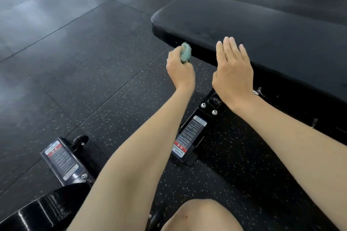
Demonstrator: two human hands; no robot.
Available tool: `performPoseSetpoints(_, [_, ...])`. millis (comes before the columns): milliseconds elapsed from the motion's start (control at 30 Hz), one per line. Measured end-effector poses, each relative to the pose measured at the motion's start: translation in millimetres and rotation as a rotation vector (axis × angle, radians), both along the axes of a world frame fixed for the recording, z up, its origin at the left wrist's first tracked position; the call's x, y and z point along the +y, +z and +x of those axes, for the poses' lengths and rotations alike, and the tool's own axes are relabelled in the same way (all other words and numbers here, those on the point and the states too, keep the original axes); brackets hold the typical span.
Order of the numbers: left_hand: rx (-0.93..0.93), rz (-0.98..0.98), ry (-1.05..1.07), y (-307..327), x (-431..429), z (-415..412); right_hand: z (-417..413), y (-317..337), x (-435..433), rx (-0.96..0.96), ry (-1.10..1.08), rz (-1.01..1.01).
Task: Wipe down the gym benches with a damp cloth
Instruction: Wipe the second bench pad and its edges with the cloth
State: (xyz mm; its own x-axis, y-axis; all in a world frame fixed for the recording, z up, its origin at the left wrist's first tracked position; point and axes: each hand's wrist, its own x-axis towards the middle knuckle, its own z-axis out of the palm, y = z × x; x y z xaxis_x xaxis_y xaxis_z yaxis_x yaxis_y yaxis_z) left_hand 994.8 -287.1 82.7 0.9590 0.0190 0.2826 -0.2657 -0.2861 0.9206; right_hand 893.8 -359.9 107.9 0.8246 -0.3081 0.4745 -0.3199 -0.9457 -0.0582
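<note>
The left hand [179, 69] squeezes the balled green cloth [185, 52] at the bench [244, 24] near side; the right hand [232, 69] is flat, holding nothing; next, I think, lift and rub the top

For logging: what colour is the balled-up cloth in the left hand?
Balled-up cloth: pale teal-green; head view.

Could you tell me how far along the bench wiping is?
Done: nothing I can confirm; the bench pad shows no wet streaks. In hand: the left hand grips the balled green cloth by the pad's near edge; the right hand is open. Left: likely the whole pad.
</note>
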Motion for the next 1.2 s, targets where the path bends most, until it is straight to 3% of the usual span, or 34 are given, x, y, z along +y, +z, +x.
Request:
performPoseSetpoints(100, [-0.290,0.200,-0.250,-11.8,20.9,0.3,-1.5,1.0,-1.8,0.034,0.017,-0.017])
performPoseSetpoints(167, [-0.361,0.250,-0.236,-12.1,36.2,16.1,-1.2,-0.4,-1.2,0.006,0.013,-0.024])
performPoseSetpoints(267, [-0.089,0.194,0.002,3.8,41.0,44.7,-0.2,-4.6,-0.1,-0.021,-0.011,-0.032])
performPoseSetpoints(400, [0.156,0.117,0.097,14.8,12.7,41.8,0.2,-6.5,-0.4,-0.017,-0.004,-0.040])
performPoseSetpoints(500, [0.065,0.089,0.102,6.3,0.7,12.2,1.2,-4.3,2.3,-0.013,-0.008,-0.027])
performPoseSetpoints(633, [-0.193,0.173,-0.096,-10.3,23.5,10.0,-1.2,-1.8,2.0,0.018,0.002,-0.030])
performPoseSetpoints(733, [0.030,0.045,0.116,1.7,31.3,37.3,-2.4,0.4,1.7,0.052,-0.004,-0.028])
performPoseSetpoints(800, [0.095,0.033,0.112,12.4,21.6,40.7,-1.4,0.5,2.1,0.055,-0.012,-0.023])
performPoseSetpoints(933, [0.096,0.006,0.065,12.3,3.1,18.7,1.1,-2.5,3.1,0.014,-0.029,-0.037])
performPoseSetpoints(1067, [-0.074,0.125,-0.152,-3.8,24.9,16.1,1.7,-3.8,5.0,0.002,-0.025,-0.047])
performPoseSetpoints(1200, [0.091,0.019,0.035,4.9,30.2,41.9,-0.5,-3.2,1.5,0.013,-0.013,-0.047])
